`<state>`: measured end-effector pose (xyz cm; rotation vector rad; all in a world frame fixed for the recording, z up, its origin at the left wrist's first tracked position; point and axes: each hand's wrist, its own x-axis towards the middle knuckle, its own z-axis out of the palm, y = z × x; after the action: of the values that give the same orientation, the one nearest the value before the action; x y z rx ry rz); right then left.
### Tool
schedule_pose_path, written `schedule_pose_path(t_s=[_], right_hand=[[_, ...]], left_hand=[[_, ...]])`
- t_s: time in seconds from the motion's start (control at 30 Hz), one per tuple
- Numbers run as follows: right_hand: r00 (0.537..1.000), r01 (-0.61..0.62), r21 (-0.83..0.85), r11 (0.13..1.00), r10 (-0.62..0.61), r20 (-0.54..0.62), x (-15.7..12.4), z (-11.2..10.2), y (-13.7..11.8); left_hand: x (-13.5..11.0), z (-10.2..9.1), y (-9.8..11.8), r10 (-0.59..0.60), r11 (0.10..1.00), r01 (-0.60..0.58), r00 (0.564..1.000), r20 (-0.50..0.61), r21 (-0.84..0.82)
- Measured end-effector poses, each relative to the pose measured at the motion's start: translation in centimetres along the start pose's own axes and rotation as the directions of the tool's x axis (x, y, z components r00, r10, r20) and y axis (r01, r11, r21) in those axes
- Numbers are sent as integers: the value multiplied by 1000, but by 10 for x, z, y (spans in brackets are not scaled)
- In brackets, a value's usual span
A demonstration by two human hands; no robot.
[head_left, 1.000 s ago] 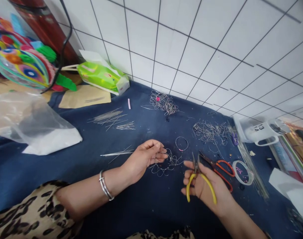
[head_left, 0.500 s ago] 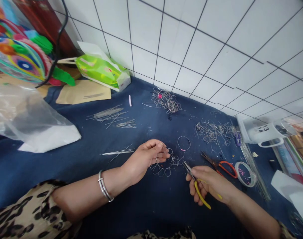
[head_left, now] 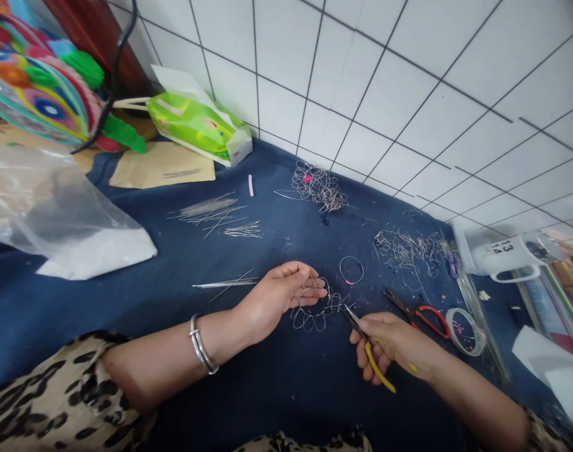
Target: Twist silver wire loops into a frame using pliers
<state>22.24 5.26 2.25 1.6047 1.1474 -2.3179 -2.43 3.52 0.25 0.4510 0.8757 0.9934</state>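
Observation:
Between thumb and fingers, my left hand pinches a looped wire piece shaped like a ring of petals. My right hand is closed around yellow-handled pliers. Their narrow jaws point at the right end of the wire loops; whether they grip the wire is too small to tell. Just beyond the jaws lies a round wire ring with pink beads at its lower edge. Red-handled scissors rest right of my right hand, beside a small clear dish holding pink beads.
Straight wires lie in bundles at the left, with more wires near my left wrist. Tangled wire sits by the tiled wall, and another tangle to its right. A plastic bag, green tissue pack and white cup stand around.
The pliers' jaws have shifted slightly left, closer to the wire loops. My left hand keeps its pinch on the wire piece. The whole view has moved a little.

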Motion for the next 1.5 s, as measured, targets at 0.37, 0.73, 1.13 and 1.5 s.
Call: schedule_pose_path(t_s=[0.37, 0.73, 1.13, 1.5], right_hand=[[998, 31, -56, 998, -34, -46, 4, 3, 3], [990, 120, -46, 992, -123, -71, 5, 9, 6], [993, 91, -187, 978, -102, -52, -8, -2, -10], [999, 41, -230, 972, -32, 43, 11, 1, -34]], left_hand=[[3, -4, -1, -7, 1000, 7, 1000, 18, -12], [4, -5, -1, -7, 1000, 8, 999, 36, -24], [2, -2, 2, -6, 994, 10, 999, -36, 106], [8, -12, 11, 24, 943, 5, 996, -82, 333]])
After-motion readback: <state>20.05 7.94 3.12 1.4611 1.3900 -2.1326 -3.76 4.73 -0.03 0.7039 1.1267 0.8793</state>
